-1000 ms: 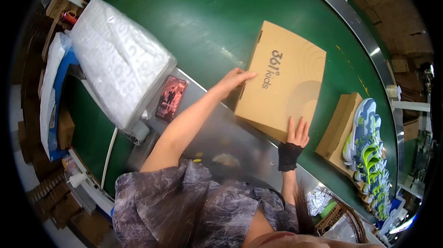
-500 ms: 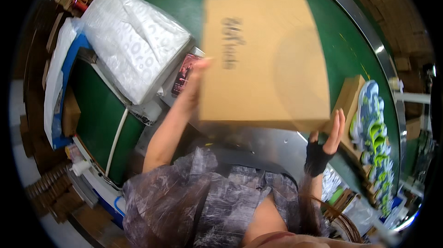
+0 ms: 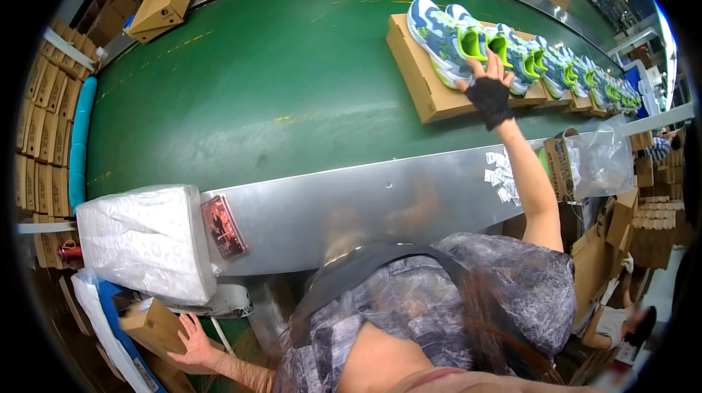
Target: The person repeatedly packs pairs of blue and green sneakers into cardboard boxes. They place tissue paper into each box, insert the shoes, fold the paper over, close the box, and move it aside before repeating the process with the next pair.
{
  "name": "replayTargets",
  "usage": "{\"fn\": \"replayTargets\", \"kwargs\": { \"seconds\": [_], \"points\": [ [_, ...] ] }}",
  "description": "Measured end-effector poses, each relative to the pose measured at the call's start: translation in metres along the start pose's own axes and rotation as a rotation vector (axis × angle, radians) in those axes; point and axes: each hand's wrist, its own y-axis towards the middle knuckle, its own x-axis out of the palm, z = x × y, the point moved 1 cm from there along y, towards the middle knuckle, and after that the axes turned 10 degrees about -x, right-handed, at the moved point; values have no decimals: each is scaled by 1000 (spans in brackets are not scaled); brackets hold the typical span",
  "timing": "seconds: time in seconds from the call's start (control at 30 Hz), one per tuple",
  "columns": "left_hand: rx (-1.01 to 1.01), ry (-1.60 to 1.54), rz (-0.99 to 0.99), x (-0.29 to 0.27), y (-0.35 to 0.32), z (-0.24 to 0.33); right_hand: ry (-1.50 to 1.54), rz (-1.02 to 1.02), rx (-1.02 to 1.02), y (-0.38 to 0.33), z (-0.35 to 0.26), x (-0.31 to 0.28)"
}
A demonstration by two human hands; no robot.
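My right hand, in a black fingerless glove, reaches out over the conveyor with its fingers apart. Its fingertips are at the heel of a blue, white and lime-green sneaker, and I cannot tell whether they touch it. That sneaker and its mate lie on a closed cardboard shoebox. Low on the left, my bare left hand is spread open beside a brown cardboard box, with nothing held in it.
More sneakers on boxes run off to the right. A metal ledge carries small white packets, a dark red phone-shaped object and a plastic-wrapped white stack. Another shoebox sits far left on the green belt.
The large cardboard box has left my hands; the box now beside my left hand may be it. My left hand has dropped low left, my right has reached forward to the sneakers, and the view has turned.
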Motion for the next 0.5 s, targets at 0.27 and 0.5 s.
{"fn": "replayTargets", "kwargs": {
  "seconds": [0.27, 0.5],
  "points": [
    [-380, 362, -119, 25, 28, -94, 351, -487, 32, 58, 48, 1],
    [-260, 1288, -523, 88, -15, -210, 458, 59, -357, -11, 16, -27]
  ]
}}
